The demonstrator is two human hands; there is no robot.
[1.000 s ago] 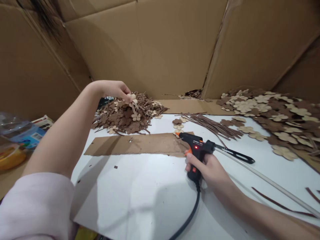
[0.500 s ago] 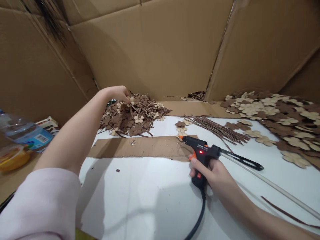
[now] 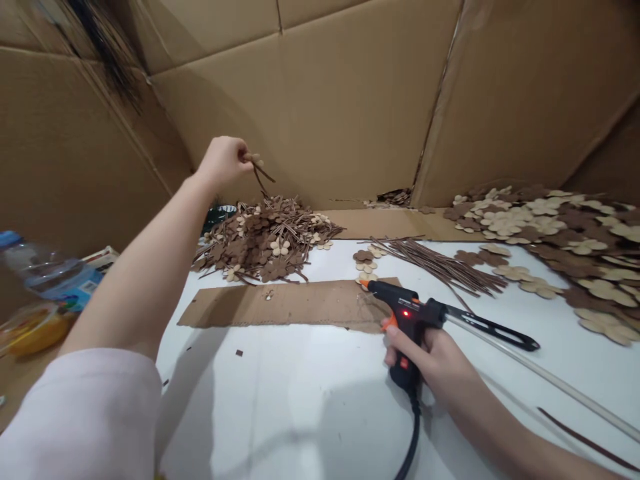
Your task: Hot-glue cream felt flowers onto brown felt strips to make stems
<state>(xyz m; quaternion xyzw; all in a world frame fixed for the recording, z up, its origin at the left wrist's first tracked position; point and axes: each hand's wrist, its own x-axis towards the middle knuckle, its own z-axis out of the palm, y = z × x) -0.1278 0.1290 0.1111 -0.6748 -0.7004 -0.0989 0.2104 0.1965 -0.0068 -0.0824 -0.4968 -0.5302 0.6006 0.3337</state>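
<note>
My left hand (image 3: 227, 161) is raised above a heap of flowers with thin stems (image 3: 265, 240), pinching a beige flower (image 3: 255, 160) from which dark brown strips hang. The heap mixes brown and beige flower pieces. My right hand (image 3: 425, 350) grips a black hot glue gun (image 3: 407, 313) with an orange trigger and a lit red light. A long pale glue stick (image 3: 540, 373) runs out of its back end. The orange nozzle points left, over the end of a cardboard strip (image 3: 300, 305), close to a short row of small flower pieces (image 3: 367, 265).
Loose brown strips (image 3: 445, 267) lie in a bundle behind the glue gun. Large flower pieces (image 3: 550, 227) are piled at the right. A plastic bottle (image 3: 50, 273) and a tub with yellow contents (image 3: 37, 330) stand at the left. Cardboard walls (image 3: 340, 107) enclose the white table (image 3: 280, 400).
My left hand has lifted up off the heap, bringing the beige flower and its brown strips with it. My right hand still holds the glue gun in about the same place.
</note>
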